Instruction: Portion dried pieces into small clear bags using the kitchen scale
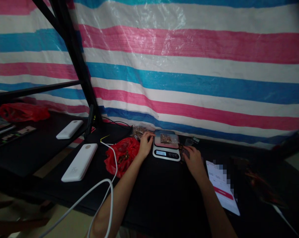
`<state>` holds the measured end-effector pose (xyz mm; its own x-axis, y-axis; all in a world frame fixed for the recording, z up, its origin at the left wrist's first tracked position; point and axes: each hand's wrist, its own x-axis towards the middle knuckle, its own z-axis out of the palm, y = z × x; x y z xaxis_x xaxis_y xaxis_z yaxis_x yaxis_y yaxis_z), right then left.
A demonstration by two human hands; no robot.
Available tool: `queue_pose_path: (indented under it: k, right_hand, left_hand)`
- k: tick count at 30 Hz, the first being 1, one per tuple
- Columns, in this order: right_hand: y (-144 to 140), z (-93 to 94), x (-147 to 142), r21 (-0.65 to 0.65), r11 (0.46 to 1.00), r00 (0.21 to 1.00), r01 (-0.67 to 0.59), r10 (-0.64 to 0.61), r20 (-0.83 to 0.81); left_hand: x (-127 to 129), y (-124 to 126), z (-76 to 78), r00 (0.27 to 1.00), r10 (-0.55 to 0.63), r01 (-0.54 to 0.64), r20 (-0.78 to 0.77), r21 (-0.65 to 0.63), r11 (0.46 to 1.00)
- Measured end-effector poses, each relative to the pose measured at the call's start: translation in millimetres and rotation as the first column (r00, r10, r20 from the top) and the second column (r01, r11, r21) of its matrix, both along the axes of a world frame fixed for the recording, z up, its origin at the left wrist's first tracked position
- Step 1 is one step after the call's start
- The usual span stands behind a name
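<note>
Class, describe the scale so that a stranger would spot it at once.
Below the striped sheet runs a black table. Near its back, between the left hand and right hand, sits a white scale bearing a packet of brown bits. A flat platform above a small display sets it apart from the red bag on its left.

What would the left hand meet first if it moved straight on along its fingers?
Most likely the near-left side of the white scale: the left hand has its fingertips at the platform's edge, pointing toward the clear packet on top. Whether they already touch is unclear.
</note>
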<state>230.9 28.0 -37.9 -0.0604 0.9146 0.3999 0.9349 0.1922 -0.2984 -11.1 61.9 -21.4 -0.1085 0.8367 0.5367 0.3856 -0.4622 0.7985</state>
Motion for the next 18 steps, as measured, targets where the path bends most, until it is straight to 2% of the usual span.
queue_pose_path:
  k: [5, 9, 13, 15, 18]
  right_hand:
    - [-1, 3.7, -7, -0.065, 0.993, 0.986, -0.097, 0.105, 0.127]
    - [-7, 11.5, -6, -0.064, 0.997, 0.972, -0.053, 0.066, 0.227]
    - [-7, 13.1, -8, -0.017, 1.0, 0.968, -0.022, 0.026, 0.248]
    - [-3, 10.4, -8, 0.021, 0.998, 0.973, -0.061, 0.055, 0.226]
    - [8, 5.3, -4, -0.021, 0.978, 0.954, -0.208, 0.208, 0.214]
  left_hand:
    - [0, 1, -1.9, 1.0, -0.01, 0.01, -0.014, 0.0, 1.0]
    - [0, 0, -1.2, 0.999, -0.006, 0.006, -0.039, -0.002, 1.0]
    - [0, -1, 1.4, 0.999, 0.002, -0.002, -0.053, -0.016, 1.0]
    - [1, -2, 2.2, 0.998, 0.003, -0.003, -0.058, -0.016, 1.0]
    - [1, -1, 1.4, 0.998, -0.001, 0.001, -0.056, -0.016, 1.0]
